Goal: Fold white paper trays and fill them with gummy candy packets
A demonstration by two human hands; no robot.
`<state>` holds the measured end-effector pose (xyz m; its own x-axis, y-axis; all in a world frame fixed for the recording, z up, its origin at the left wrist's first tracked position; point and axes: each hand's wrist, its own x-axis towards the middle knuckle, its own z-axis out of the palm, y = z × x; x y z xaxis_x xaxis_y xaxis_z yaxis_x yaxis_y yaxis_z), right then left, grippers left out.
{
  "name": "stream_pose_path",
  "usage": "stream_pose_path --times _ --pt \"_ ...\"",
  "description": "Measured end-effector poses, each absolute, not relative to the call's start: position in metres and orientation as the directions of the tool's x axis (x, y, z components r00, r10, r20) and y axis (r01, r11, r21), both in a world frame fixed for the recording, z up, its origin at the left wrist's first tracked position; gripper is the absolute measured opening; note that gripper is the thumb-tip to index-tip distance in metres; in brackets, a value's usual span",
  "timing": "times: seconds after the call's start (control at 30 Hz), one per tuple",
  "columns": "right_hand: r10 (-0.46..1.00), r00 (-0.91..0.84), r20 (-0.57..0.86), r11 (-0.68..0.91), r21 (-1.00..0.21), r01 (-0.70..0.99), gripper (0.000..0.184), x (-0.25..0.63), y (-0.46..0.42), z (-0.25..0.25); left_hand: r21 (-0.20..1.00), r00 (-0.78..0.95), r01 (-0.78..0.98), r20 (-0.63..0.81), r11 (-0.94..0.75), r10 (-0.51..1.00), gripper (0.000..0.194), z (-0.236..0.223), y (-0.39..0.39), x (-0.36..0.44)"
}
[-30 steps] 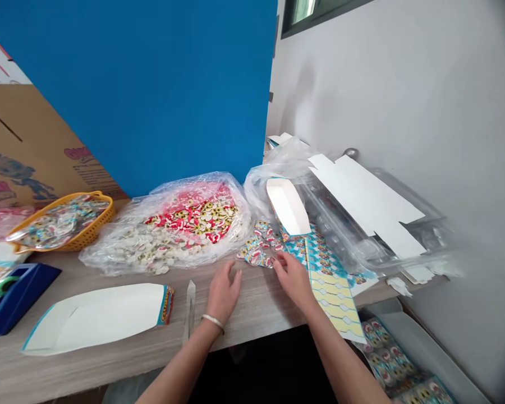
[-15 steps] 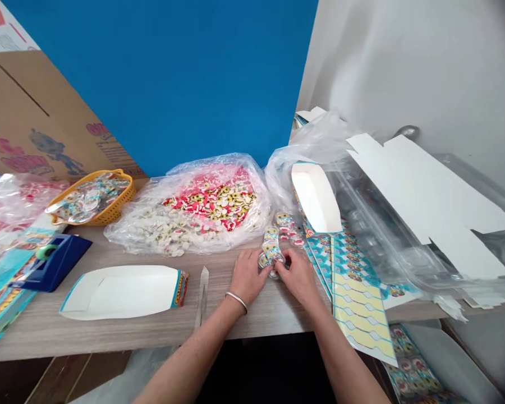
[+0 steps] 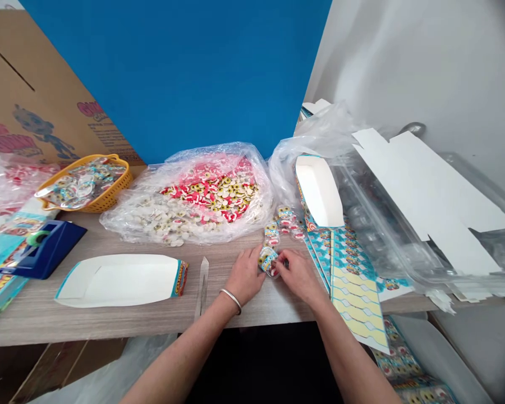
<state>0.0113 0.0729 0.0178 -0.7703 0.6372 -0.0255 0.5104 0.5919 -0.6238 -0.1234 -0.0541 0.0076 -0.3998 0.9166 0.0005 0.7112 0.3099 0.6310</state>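
Observation:
My left hand and my right hand meet at the middle of the wooden table, both pinching a small stack of round candy packets. More loose candy packets lie just beyond the hands. A silver bracelet sits on my left wrist. Behind the hands is a big clear plastic bag of candies, red and yellow on top, white at the front.
A flat white carton blank and a narrow clear strip lie left of the hands. A blue tape dispenser and a yellow basket stand farther left. Printed card sheets, an open paper tray and white cardboard blanks are on the right.
My hands came together from lying flat and apart on the table, and took hold of a few candy packets. The camera view shifted slightly left.

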Motion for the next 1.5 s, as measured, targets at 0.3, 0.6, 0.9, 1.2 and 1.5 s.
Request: stream_pose_path --times 0.3,0.6,0.9,1.2,1.5 --pt "0.560 -0.814 0.154 0.705 -0.605 0.370 0.003 0.021 0.044 0.010 0.775 -0.397 0.540 -0.110 0.329 0.911 0.075 0.012 -0.066 -0.131" --pt "0.486 -0.869 0.088 0.717 -0.609 0.340 0.031 0.055 0.058 0.020 0.763 -0.370 0.607 0.024 0.222 0.929 0.056 0.020 -0.073 -0.107" --pt "0.481 -0.865 0.143 0.777 -0.526 0.345 0.026 0.067 0.058 0.018 0.564 -0.219 0.811 0.043 0.157 0.975 0.046 0.023 -0.059 -0.082" --pt "0.715 -0.686 0.132 0.657 -0.463 0.595 0.032 0.077 0.082 0.007 0.644 -0.196 0.753 0.023 0.135 0.980 0.017 0.023 -0.081 -0.093" --pt "0.558 -0.829 -0.022 0.513 -0.776 0.366 0.024 0.055 0.053 0.026 0.534 -0.161 0.845 0.293 -0.021 0.942 0.026 0.010 -0.113 -0.097"
